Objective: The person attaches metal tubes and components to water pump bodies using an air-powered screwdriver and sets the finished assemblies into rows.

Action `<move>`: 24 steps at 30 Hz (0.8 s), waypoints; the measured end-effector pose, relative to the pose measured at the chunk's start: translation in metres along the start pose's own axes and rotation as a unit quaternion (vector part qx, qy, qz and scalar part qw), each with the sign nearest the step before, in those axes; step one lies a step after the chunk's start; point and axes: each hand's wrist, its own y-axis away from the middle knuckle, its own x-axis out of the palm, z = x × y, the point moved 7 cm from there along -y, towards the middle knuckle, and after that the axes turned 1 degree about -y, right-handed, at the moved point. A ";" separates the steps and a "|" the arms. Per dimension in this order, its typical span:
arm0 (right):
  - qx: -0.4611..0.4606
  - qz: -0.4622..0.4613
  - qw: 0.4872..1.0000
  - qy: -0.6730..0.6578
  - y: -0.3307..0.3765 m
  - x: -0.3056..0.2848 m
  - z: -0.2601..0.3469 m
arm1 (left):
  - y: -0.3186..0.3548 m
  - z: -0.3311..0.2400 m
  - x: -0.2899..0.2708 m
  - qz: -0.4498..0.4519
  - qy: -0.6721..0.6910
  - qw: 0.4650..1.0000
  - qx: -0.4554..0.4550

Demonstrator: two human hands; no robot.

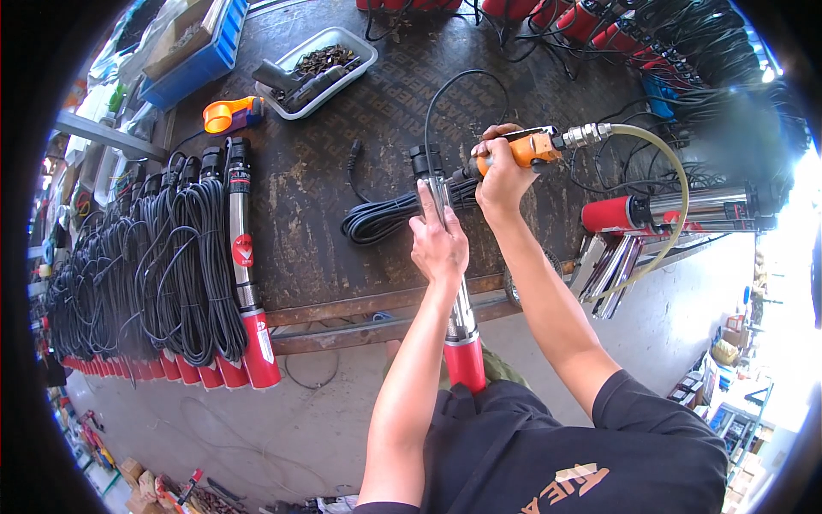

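Workbench (295,224), dark & scuffed, fills 12 o'c. Row of cable-wrapped pumps (184,257) stands at 9 o'c, well clear of the work.

Steel tubular pump (461,310) lies from view centre down twd 6 o'c: black head (425,161) over the bench, red end (465,364) near the dark shirt (479,445); can't tell if it's braced there. L hand (440,247) is on the steel just below the head, index finger stretched along it. R hand (505,177) is wrapped round an orange air driver (534,149) at 1–2 o'c. Hands close but apart.

Step looks like power-driving at the head end. Can't tell if the driver's nose (464,174) has met a fastener. To do it well: seat the bit fully before the trigger, line it up w/ the fastener's axis, push steadily, ease off as it snugs. L fingers need to brace vs. twist yet sit back from the bit, b/c a slip runs straight at them.

Air hose (685,187) arcs off at 2–3 o'c; leave slack so it can't tug the driver off-line. Black cable coil (368,226) sits just beside the pump at 10 o'c; mind that no loop gets under the nose. White tub (372,53) of small metal parts (330,58) at 11 o'c.
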 end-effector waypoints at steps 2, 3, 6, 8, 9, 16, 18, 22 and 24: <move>0.006 -0.007 1.000 0.003 -0.002 -0.001 -0.001 | 0.000 0.000 0.001 0.006 0.003 1.000 -0.001; 0.007 -0.012 1.000 0.001 -0.003 -0.001 -0.002 | 0.000 0.000 0.001 0.008 0.005 1.000 -0.001; 0.010 -0.021 1.000 0.001 -0.005 -0.004 -0.003 | 0.001 -0.001 0.000 -0.001 0.011 1.000 0.004; 0.012 -0.022 1.000 0.006 -0.006 -0.005 -0.003 | 0.000 -0.001 0.000 0.004 0.007 1.000 -0.001; 0.011 -0.021 1.000 0.004 -0.006 -0.005 -0.004 | 0.000 0.000 0.000 0.006 0.005 1.000 -0.005; 0.013 -0.019 1.000 -0.005 -0.008 -0.004 -0.002 | 0.000 0.000 0.001 0.000 0.001 1.000 -0.001; 0.017 -0.023 1.000 -0.012 -0.007 -0.003 -0.003 | 0.000 0.000 0.001 -0.003 0.000 1.000 0.000; 0.012 -0.023 1.000 -0.003 -0.009 -0.004 -0.006 | 0.000 0.000 0.001 -0.002 0.000 1.000 -0.001; 0.011 -0.023 1.000 -0.001 -0.010 -0.004 -0.006 | 0.001 -0.001 0.000 -0.006 0.005 1.000 0.004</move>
